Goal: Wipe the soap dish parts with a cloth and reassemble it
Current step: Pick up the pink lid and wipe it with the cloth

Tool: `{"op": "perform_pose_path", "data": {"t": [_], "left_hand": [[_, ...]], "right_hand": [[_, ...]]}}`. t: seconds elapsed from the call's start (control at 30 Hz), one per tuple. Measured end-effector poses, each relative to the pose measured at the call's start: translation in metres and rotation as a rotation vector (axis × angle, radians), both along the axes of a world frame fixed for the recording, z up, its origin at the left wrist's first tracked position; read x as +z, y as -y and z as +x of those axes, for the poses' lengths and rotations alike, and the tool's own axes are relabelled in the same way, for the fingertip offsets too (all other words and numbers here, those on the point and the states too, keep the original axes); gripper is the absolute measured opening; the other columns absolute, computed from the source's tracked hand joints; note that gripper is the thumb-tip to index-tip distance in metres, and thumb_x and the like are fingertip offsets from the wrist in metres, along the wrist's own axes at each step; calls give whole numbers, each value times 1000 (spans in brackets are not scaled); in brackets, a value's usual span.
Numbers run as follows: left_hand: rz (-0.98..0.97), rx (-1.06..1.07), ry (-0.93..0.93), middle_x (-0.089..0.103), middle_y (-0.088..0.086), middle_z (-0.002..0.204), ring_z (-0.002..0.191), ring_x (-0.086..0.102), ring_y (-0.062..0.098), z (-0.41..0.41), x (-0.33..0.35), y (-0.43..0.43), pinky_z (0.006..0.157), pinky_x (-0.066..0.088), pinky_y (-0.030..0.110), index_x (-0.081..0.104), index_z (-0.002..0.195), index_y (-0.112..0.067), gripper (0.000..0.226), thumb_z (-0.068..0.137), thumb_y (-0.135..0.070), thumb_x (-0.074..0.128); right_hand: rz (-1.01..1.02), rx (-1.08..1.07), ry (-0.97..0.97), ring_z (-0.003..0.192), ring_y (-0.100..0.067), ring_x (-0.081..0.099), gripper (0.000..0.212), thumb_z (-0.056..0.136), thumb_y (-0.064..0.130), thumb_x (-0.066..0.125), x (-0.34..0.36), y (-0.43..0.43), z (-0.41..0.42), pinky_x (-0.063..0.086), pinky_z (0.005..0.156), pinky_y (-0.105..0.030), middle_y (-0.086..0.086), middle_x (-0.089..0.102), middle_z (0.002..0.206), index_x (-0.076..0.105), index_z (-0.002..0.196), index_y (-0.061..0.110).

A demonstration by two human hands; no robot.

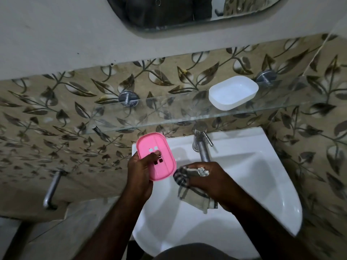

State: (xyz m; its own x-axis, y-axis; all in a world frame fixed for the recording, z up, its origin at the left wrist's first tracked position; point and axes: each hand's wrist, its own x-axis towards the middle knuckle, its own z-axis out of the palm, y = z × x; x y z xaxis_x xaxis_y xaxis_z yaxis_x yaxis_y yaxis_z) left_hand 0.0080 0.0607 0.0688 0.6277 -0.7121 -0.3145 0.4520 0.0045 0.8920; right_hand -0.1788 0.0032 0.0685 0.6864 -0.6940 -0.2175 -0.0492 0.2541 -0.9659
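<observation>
A white ceramic sink (262, 175) fills the 5 o'clock part of the view, with a steel tap (201, 145) standing at its back rim. Above the tap, a clear glass shelf (169, 113) on round metal brackets (128, 98) crosses the leaf-patterned wall tiles. A mirror (187, 12) hangs at 12 o'clock and a metal bar (51, 190) juts from the wall at 8 o'clock.

The white soap dish base (233, 92), a smooth rounded-oblong plastic tub, sits hollow side up on the shelf at about 1 o'clock, well apart from both hands. Its long axis runs from 8 to 2 o'clock.

The pink drainer (167, 169) is a flat oval plastic plate with raised ribs and small square holes. The left hand (139, 177) holds it over the sink's left rim, with the fingers curled round its lower left edge and one fingertip on the holed face. Its face is turned toward the camera (slightly tilted), and its long axis runs from 11 to 5 o'clock.

Just beside it at 3 o'clock, the right hand (217, 182) grips a bunched checked cloth (193, 197), its fingers closed round the fabric. The cloth's tip is near the drainer's lower right edge.
</observation>
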Motion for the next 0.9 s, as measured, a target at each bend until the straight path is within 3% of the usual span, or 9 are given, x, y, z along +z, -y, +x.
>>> {"op": "perform_pose_path", "data": {"t": [0.1,0.17,0.33,0.43,0.53,0.6,0.73,0.8,0.9], "left_hand": [[0,-62,55,70,-3,69,56,59,8,1,2,2,52,51,21,64,102,-9,32,75,9,63],[22,-152,149,73,-1,79,63,64,11,-2,2,1,55,53,24,65,103,-18,39,70,2,71],[-14,-380,292,73,10,105,97,69,32,-25,4,4,83,56,45,68,111,-26,45,68,-13,69],[-74,-323,292,73,13,107,101,68,36,-28,9,2,87,55,48,68,113,-21,39,75,-10,68],[-61,-265,294,73,15,105,98,68,39,-21,15,0,82,56,49,65,116,-18,42,76,-5,67],[-16,-268,323,72,15,105,98,67,40,-17,16,-1,81,57,50,65,113,-25,43,76,-4,67],[63,-385,403,69,9,114,105,65,32,-19,16,0,86,55,51,57,114,-42,52,75,-9,64],[77,-529,437,72,2,110,102,68,24,-26,14,-1,85,56,41,56,116,-42,51,75,-13,67],[81,-599,491,70,-11,114,105,66,12,-35,14,-4,86,55,30,54,119,-41,48,79,-19,68]], "right_hand": [[35,-275,16,84,-33,70,30,71,13,83,15,12,-3,55,80,-49,-22,74,95,73,100,9],[-64,-383,-18,84,-31,72,37,68,26,82,27,17,-3,56,77,-46,-13,76,91,72,101,14],[-573,-290,-161,86,-3,67,33,70,19,76,45,7,13,51,81,-16,9,71,95,75,102,22],[-745,-265,-396,87,-14,65,27,75,19,74,33,-1,15,52,79,-29,0,67,95,75,101,23],[-624,-153,-458,72,-15,66,4,74,22,68,21,-3,9,52,68,-35,1,69,74,70,75,19],[-451,-46,-406,55,-9,57,20,76,20,70,17,-2,5,48,59,-36,0,61,56,59,60,14],[-237,-210,-246,57,-26,62,33,82,27,72,21,9,6,52,59,-49,-27,63,67,59,69,-1],[-253,-368,-250,57,-21,60,27,81,22,73,24,17,12,53,60,-50,-23,66,68,62,70,0],[-323,-437,-239,55,-17,56,21,81,21,72,28,23,18,52,58,-45,-18,67,66,64,73,2]]}}
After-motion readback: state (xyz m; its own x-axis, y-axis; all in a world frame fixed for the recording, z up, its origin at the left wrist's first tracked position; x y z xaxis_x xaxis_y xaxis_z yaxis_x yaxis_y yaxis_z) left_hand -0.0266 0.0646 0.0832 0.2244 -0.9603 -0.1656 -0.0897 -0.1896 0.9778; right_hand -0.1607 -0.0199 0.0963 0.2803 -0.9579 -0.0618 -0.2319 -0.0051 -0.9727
